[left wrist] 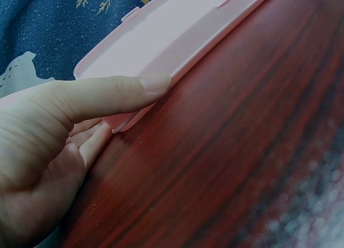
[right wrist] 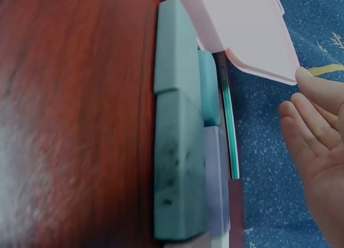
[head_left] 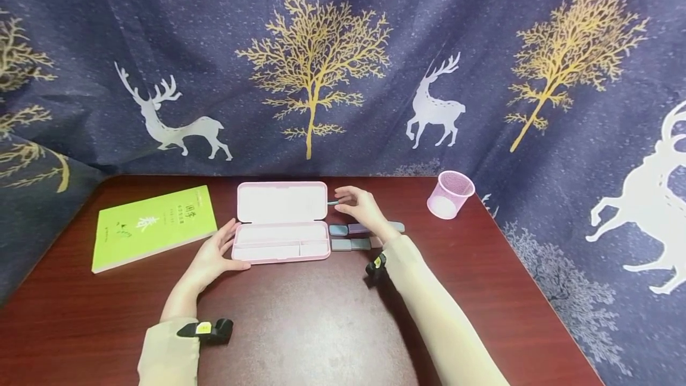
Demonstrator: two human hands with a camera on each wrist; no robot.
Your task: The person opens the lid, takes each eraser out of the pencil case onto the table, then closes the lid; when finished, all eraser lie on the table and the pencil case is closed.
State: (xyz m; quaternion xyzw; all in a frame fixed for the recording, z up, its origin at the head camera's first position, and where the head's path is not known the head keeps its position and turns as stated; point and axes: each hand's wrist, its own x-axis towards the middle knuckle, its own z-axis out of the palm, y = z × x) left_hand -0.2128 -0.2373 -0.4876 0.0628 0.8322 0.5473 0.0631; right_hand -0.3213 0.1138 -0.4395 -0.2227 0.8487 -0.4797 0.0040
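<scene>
A pink pencil case (head_left: 281,243) lies with its lid (head_left: 281,202) raised behind the tray; no loose things show in its compartments. My left hand (head_left: 211,258) grips the tray's left end, thumb along the front edge and fingers around the side. At the lid's right edge is my right hand (head_left: 361,206), its fingers extended and the thumb tip at the lid's corner in the right wrist view. Eraser-like blocks stand in two rows right of the case, among them a dark green block (right wrist: 180,167) and a purple block (right wrist: 216,178). A thin teal stick (right wrist: 230,124) lies behind them.
A lime-green book (head_left: 155,225) lies at the left of the brown table (head_left: 300,320). At the back right stands a pink mesh pen holder (head_left: 450,195). A dark blue cloth (head_left: 343,106) with deer and trees hangs behind the table.
</scene>
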